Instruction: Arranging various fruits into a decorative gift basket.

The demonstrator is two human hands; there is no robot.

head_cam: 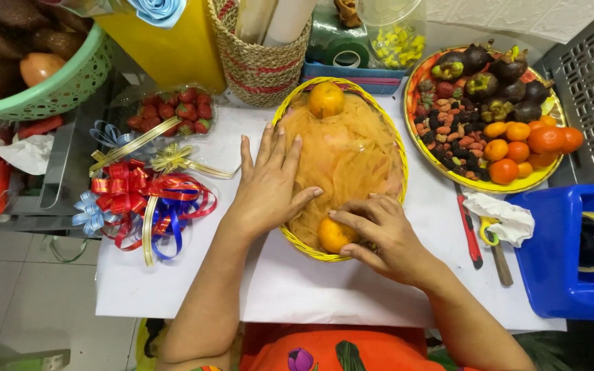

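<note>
Below, right hand [386, 237] gripping orange [335, 235]

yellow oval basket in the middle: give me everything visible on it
The yellow basket is an oval woven tray with a low rim, apparently wicker or plastic cane, lying flat on the white sheet. Orange netting lines it, bunched and crumpled. One orange fruit sits at the far end, another at the near end. The left hand presses flat on the netting and near-left rim; the right hand cups the near fruit with its fingertips.
</note>
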